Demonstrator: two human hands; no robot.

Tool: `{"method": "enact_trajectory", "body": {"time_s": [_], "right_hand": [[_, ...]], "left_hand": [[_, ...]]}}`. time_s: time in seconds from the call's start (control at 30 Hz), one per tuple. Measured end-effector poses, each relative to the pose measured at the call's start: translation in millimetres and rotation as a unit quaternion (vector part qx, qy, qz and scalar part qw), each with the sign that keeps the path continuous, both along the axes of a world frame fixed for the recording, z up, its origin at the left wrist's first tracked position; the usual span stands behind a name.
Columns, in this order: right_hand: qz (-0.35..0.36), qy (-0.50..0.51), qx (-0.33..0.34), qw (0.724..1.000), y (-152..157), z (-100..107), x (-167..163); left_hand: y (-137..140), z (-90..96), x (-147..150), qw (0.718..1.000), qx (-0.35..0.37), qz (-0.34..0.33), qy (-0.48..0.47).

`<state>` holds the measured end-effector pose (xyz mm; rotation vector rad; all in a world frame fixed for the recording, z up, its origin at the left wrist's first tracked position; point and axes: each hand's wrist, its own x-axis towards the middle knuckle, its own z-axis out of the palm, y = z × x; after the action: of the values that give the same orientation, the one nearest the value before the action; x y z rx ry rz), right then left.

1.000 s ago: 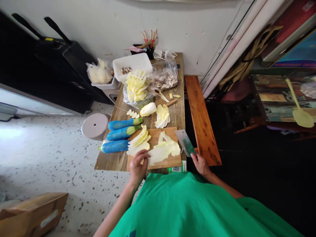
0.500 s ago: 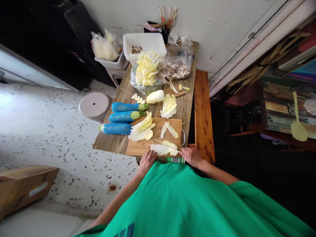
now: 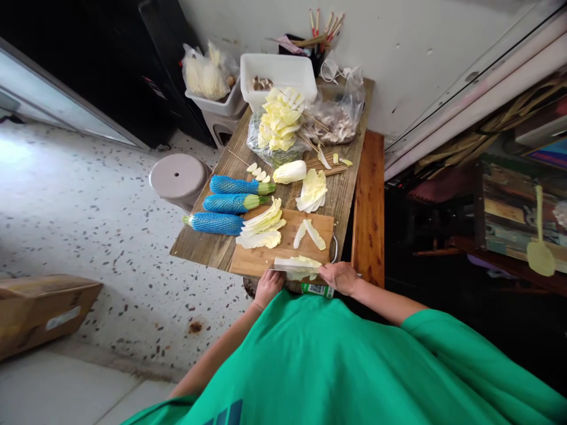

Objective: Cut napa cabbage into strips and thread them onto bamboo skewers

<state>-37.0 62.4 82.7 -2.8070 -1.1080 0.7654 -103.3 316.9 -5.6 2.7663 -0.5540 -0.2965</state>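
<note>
One knife (image 3: 303,273), held in R hand (image 3: 340,277), grip closed, blade along a cabbage leaf (image 3: 299,261) at near edge of wooden cutting bd (image 3: 252,260); L hand (image 3: 269,287) by leaf's L end, can't tell if its grip holds anything. Wood-grain worktop (image 3: 195,251) under bd, w/ 3 blue-netted veg (image 3: 217,223) on L, pale cabbage heart (image 3: 290,172) behind. Speckled floor (image 3: 168,307) L of worktop, w/ pinkish stool (image 3: 177,177) nr its edge; reddish plank (image 3: 370,200) along R side. Far end: white tub (image 3: 279,62), clear plastic bag (image 3: 352,94), then pale wall (image 3: 398,35).

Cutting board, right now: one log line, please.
right hand: holding knife; left hand: near cabbage leaf; board: two strips, piled leaves
</note>
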Motion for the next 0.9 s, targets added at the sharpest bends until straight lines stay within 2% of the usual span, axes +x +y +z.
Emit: {"method": "enact_trajectory", "body": {"time_s": [0.37,0.63,0.73,0.9], "right_hand": [[0.011,0.02,-0.023,0.999,-0.5,-11.9,12.0],[0.023,0.038,-0.015,0.999,34.6,-24.4,19.4],[0.012,0.036,-0.004,0.999,33.1,-16.2,28.3],[-0.023,0.017,0.019,0.999,16.1,11.1,43.6]], "left_hand": [[-1.4,-5.7,1.4,1.0,-0.014,0.008,-0.003],[0.0,-10.1,-0.7,1.0,-0.022,0.012,0.005],[0.5,-9.7,-0.4,1.0,-0.021,0.011,0.004],[0.9,-9.0,0.2,1.0,-0.02,0.003,0.003]]}}
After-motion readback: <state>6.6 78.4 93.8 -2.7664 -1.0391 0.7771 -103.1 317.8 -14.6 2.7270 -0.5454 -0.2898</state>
